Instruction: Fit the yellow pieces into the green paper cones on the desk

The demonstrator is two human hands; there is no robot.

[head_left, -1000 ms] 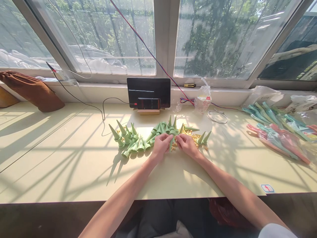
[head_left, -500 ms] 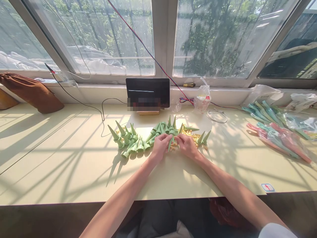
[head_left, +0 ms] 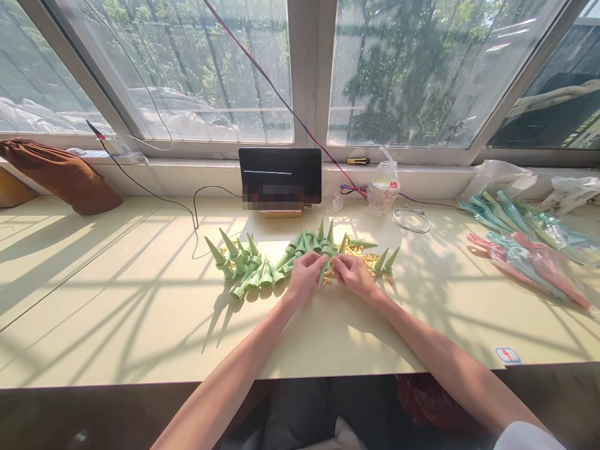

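Observation:
My left hand (head_left: 307, 270) is closed in a pinch on a green plastic spike (head_left: 322, 275), its narrow end angled down toward me. Close beside it, my right hand (head_left: 351, 270) has thumb and finger pressed together at the spike's wide end; whatever small piece they hold is hidden. Several more green spikes stand or lie to the left, such as a leaning pair of upright ones (head_left: 216, 253) and a row lying down (head_left: 253, 279). Small yellow pieces (head_left: 368, 257) lie heaped behind and beside my right hand, with two upright green spikes (head_left: 385, 261) at their right end.
A dark tablet (head_left: 281, 164) leans at the back on a small stand (head_left: 281, 214). Right of it are a bagged cup (head_left: 384, 187) and a coiled cable (head_left: 411, 220). Bagged pink and teal plastic items (head_left: 529, 262) lie far right; a brown pouch (head_left: 79, 181) lies far left.
Both hands stay at nearly the same spot, fingertips together over the spike. The spike tilts slightly between frames. The piles around them look the same.

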